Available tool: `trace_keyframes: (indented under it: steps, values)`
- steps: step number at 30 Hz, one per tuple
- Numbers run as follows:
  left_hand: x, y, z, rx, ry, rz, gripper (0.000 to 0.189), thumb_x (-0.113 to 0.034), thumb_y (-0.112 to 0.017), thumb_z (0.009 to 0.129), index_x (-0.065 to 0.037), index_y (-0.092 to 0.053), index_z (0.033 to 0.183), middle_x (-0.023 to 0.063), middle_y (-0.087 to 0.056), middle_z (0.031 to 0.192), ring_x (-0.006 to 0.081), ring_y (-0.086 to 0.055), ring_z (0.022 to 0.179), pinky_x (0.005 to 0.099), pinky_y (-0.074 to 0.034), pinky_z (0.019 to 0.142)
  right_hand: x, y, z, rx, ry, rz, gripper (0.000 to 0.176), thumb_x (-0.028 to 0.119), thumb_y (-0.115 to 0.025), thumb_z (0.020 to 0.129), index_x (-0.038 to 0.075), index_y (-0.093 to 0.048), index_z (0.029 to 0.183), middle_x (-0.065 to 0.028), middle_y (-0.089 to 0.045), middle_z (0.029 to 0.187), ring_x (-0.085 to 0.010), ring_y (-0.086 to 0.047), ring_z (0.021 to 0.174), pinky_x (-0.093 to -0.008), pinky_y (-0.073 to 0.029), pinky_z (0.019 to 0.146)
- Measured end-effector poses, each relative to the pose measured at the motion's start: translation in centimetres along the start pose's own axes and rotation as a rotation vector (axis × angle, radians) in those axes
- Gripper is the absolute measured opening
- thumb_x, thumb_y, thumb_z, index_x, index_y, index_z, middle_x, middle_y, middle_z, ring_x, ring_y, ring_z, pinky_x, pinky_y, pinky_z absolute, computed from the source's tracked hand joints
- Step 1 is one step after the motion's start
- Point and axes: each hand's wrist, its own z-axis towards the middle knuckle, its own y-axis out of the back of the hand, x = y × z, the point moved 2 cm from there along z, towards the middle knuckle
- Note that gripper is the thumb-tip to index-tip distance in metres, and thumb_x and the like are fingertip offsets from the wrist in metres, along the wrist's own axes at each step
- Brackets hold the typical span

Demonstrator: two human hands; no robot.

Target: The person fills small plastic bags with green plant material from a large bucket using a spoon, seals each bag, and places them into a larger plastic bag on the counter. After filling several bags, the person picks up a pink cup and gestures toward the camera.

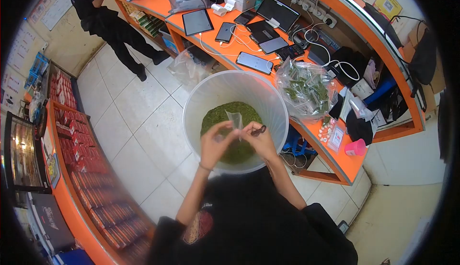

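The person wears a loose black top (273, 222) with short, wide sleeves, its cloth plain and matt over most of the front. The left sleeve (165, 231) and the right sleeve (328, 224) are the same black, and the forearms are bare below them. On the left side of the chest sits a rounded print (205, 221) in dark red with fine lines, beside a tan patch (191, 232) with darker marks. Small pale lettering (207, 205), too small to read, runs above it. A thin band (205, 168) circles the left wrist; the left hand (218, 144) and right hand (260, 143) are gloveless
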Motion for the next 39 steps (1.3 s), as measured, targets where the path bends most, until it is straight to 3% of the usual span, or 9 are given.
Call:
trace_keyframes:
  steps: [3, 11, 16, 19, 23, 29, 31, 34, 39]
  values:
    - [0.9, -0.5, 0.0, 0.176, 0.123, -0.155, 0.026, -0.019, -0.069, 0.091, 0.000, -0.070, 0.109, 0.0040, -0.071, 0.094, 0.0080, -0.061, 0.084, 0.0240, -0.049, 0.075, 0.3, -0.6, 0.0, 0.094, 0.077, -0.063, 0.017, 0.015, -0.072, 0.088, 0.004, -0.061, 0.082, 0.0050, -0.055, 0.069, -0.0020, -0.047, 0.065, -0.0196, -0.037, 0.059]
    - [1.4, 0.2, 0.0, 0.153, 0.066, -0.069, 0.022, -0.018, -0.066, 0.092, 0.001, -0.072, 0.102, 0.0073, -0.073, 0.089, 0.0100, -0.065, 0.083, 0.0257, -0.051, 0.073, 1.6, -1.2, -1.0, 0.095, 0.038, -0.193, 0.017, 0.015, -0.060, 0.095, 0.002, -0.058, 0.084, -0.0003, -0.059, 0.071, -0.0074, -0.054, 0.064, -0.0270, -0.043, 0.058]
    - [-0.7, -0.2, -0.8, 0.017, -0.215, 0.597, 0.016, -0.015, -0.070, 0.084, 0.001, -0.068, 0.089, 0.0166, -0.070, 0.083, 0.0195, -0.070, 0.076, 0.0302, -0.052, 0.065, 0.1, -1.7, -1.1, 0.013, 0.207, -0.516, 0.016, 0.014, -0.058, 0.092, 0.001, -0.056, 0.083, -0.0073, -0.058, 0.069, -0.0131, -0.055, 0.059, -0.0302, -0.044, 0.057]
    - [0.5, 0.7, -0.2, -0.088, -0.102, 0.566, 0.015, -0.015, -0.070, 0.081, -0.002, -0.062, 0.084, 0.0140, -0.068, 0.078, 0.0289, -0.067, 0.074, 0.0374, -0.052, 0.067, 0.0, -2.2, -1.2, -0.143, 0.265, -0.580, 0.013, 0.011, -0.059, 0.087, -0.001, -0.055, 0.084, -0.0114, -0.056, 0.068, -0.0174, -0.055, 0.057, -0.0326, -0.045, 0.058]
    - [0.7, -0.1, -0.6, -0.116, -0.088, 0.207, 0.012, -0.011, -0.069, 0.080, -0.003, -0.062, 0.084, 0.0127, -0.066, 0.074, 0.0286, -0.065, 0.071, 0.0382, -0.051, 0.065, 1.3, -3.2, -1.3, -0.141, 0.352, -0.544, 0.015, 0.005, -0.063, 0.082, 0.001, -0.049, 0.079, -0.0133, -0.053, 0.063, -0.0245, -0.058, 0.056, -0.0355, -0.046, 0.055]
    - [0.2, 1.3, 0.2, -0.184, -0.171, 0.423, 0.027, -0.008, -0.070, 0.076, -0.004, -0.062, 0.101, 0.0131, -0.065, 0.110, 0.0270, -0.066, 0.078, 0.0332, -0.051, 0.068, 1.1, -2.3, -0.3, -0.229, 0.358, -0.530, 0.016, 0.001, -0.062, 0.080, 0.003, -0.046, 0.079, -0.0101, -0.048, 0.063, -0.0180, -0.049, 0.051, -0.0331, -0.043, 0.052]
    - [-1.1, 1.1, 0.0, 0.048, -0.282, 0.310, 0.049, -0.008, -0.076, 0.072, -0.007, -0.059, 0.119, 0.0128, -0.059, 0.123, 0.0232, -0.064, 0.079, 0.0309, -0.051, 0.066, 1.0, -2.3, 0.0, -0.186, 0.284, -0.518, 0.016, 0.003, -0.062, 0.080, 0.003, -0.046, 0.079, -0.0084, -0.049, 0.063, -0.0154, -0.048, 0.052, -0.0314, -0.041, 0.051]
    - [-2.7, 1.0, -0.3, 0.189, -0.359, 0.310, 0.060, -0.011, -0.079, 0.071, -0.009, -0.055, 0.127, 0.0094, -0.062, 0.121, 0.0245, -0.064, 0.084, 0.0310, -0.052, 0.070, 0.6, -2.1, 0.5, -0.145, 0.290, -0.433, 0.016, 0.004, -0.062, 0.079, 0.003, -0.046, 0.079, -0.0064, -0.049, 0.062, -0.0120, -0.049, 0.054, -0.0300, -0.040, 0.052]
    - [-0.5, 1.3, 0.3, 0.057, -0.344, 0.275, 0.060, -0.014, -0.081, 0.072, -0.008, -0.056, 0.126, 0.0098, -0.064, 0.118, 0.0235, -0.064, 0.088, 0.0307, -0.052, 0.074, 1.6, -2.0, 0.9, 0.028, 0.093, -0.166, 0.015, 0.009, -0.062, 0.088, 0.002, -0.052, 0.081, -0.0024, -0.056, 0.071, -0.0086, -0.053, 0.059, -0.0263, -0.042, 0.053]
